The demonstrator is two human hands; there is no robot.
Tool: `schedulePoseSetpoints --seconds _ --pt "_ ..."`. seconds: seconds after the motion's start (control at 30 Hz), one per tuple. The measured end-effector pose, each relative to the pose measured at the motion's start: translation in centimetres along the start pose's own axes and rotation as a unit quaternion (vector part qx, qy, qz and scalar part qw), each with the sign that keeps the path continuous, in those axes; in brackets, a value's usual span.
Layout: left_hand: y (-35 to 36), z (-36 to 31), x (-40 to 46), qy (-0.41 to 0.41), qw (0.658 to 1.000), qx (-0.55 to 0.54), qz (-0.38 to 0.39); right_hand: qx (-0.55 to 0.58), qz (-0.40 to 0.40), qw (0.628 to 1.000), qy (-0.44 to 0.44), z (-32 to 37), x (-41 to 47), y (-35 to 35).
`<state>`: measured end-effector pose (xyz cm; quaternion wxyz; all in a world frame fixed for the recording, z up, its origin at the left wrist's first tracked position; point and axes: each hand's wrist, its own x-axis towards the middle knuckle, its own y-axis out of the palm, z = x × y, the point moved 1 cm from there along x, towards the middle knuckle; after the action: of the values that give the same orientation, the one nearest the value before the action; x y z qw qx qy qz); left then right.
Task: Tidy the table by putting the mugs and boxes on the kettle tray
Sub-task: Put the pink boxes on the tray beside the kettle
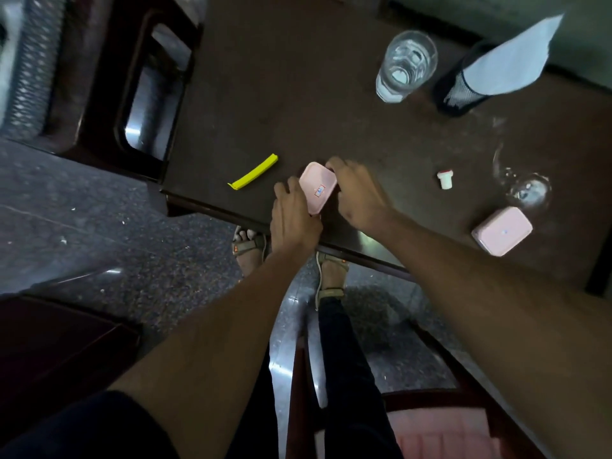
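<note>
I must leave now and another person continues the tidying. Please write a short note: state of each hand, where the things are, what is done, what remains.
Left hand and right hand: both gripping the pink box near the table's front edge.
Second pink box: lying further right, untouched.
Clear glass: standing at the back.
Kettle tray and mugs: not in view.
Done: nothing on the tray yet, as far as visible.
Left: both boxes, then mugs.

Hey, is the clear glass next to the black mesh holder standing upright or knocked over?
Upright. The clear glass shows its round rim on top and its base below, standing on the table beside the black mesh holder.
</note>
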<state>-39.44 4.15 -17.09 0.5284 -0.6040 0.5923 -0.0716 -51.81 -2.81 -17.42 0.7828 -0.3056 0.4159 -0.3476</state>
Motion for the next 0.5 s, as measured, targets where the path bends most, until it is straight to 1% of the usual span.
schedulePoseSetpoints --seconds 0.13,0.23,0.33,0.5 --pt "-2.6 -1.0 0.3 0.031 0.999 -0.022 -0.039 0.011 -0.039 0.999 0.002 1.4 0.8 -1.9" --pt "-6.0 -1.8 1.8 0.048 0.995 -0.037 -0.083 0.008 -0.081 0.997 -0.005 4.2 3.4 -4.4" --pt "-10.6 -1.9 4.1 0.055 0.988 -0.069 -0.128 -0.010 -0.118 0.992 -0.034 8.2 7.0 -7.2" --pt "-20.3 0.4 7.7 0.054 0.970 -0.096 -0.215 -0.031 -0.148 0.983 -0.105 17.3 13.7 -10.9"
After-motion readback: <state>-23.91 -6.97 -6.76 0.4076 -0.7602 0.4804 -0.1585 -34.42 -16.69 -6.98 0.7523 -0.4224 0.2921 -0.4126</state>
